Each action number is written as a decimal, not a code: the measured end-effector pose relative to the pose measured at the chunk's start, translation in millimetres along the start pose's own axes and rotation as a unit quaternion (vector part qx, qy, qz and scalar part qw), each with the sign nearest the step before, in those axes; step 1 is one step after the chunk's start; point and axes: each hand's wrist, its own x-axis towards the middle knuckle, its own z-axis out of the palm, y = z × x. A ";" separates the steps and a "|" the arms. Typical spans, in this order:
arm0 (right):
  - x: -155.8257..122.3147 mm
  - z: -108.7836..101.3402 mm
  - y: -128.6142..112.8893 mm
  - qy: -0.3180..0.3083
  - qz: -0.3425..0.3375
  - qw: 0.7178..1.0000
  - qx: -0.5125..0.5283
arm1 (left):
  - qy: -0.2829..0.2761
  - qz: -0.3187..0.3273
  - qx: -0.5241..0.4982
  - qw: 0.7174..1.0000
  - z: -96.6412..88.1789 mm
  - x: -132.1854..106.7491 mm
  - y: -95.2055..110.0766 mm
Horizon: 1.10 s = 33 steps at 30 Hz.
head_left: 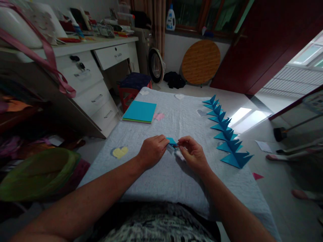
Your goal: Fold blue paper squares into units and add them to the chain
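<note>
- Holding a small folded piece of blue paper (pixel 171 141) near the middle of the pale quilted cloth (pixel 171 181), straight ahead of the body, probably for a good view downward and equal reach from both sides.
- Pinching the left end with the left hand (pixel 153 149) — thumb and fingers brought together on the paper, no gap to be seen — apparently to keep so small a piece steady.
- Meeting the opposite end with the right hand (pixel 193 153), thumb and forefinger nearly together at the tip, likely for fine control at the edge; cannot tell a firm pinch from a mere touch there.
- Cannot tell, either, paper resting on the cloth from paper lifted just above it.
- Showing, along the right edge of the cloth, a row of blue origami cranes (pixel 222 127), wings spread, one close behind another, presumably to save room and stay out of the way of the right arm.
- Showing, toward the far left corner, a stack of square origami paper (pixel 140 111), blue uppermost with yellow-green at the near edge, squared up neatly, perhaps for easy lifting of single sheets.
- Showing, beside the left forearm, a yellow heart (pixel 120 152), seemingly cloth decoration rather than loose paper.
</note>
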 end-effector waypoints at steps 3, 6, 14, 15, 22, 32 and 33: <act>-0.2 -2.1 0.3 0.049 -0.048 0.994 -0.089 | 0.029 0.006 -0.024 0.999 -1.7 -1.3 -0.1; -0.6 -4.2 0.4 0.048 -0.090 0.981 -0.164 | 0.049 0.026 -0.064 0.996 -2.1 -2.7 0.1; -1.1 -6.0 5.3 -0.107 -0.090 0.964 -0.227 | -0.106 0.034 -0.178 0.978 -5.0 -1.4 -1.3; -1.2 -6.2 5.4 -0.117 -0.085 0.962 -0.233 | -0.112 0.029 -0.191 0.975 -6.3 -0.9 -1.6; 0.0 -7.1 6.6 -0.110 -0.055 0.961 -0.248 | -0.123 -0.015 -0.216 0.969 -7.6 0.8 -3.1; 4.5 0.7 11.3 -0.013 0.077 0.970 -0.229 | -0.099 -0.127 -0.164 0.973 0.2 7.9 -3.9; 5.1 1.2 11.2 -0.011 0.080 0.971 -0.227 | -0.098 -0.129 -0.158 0.974 1.0 8.3 -4.0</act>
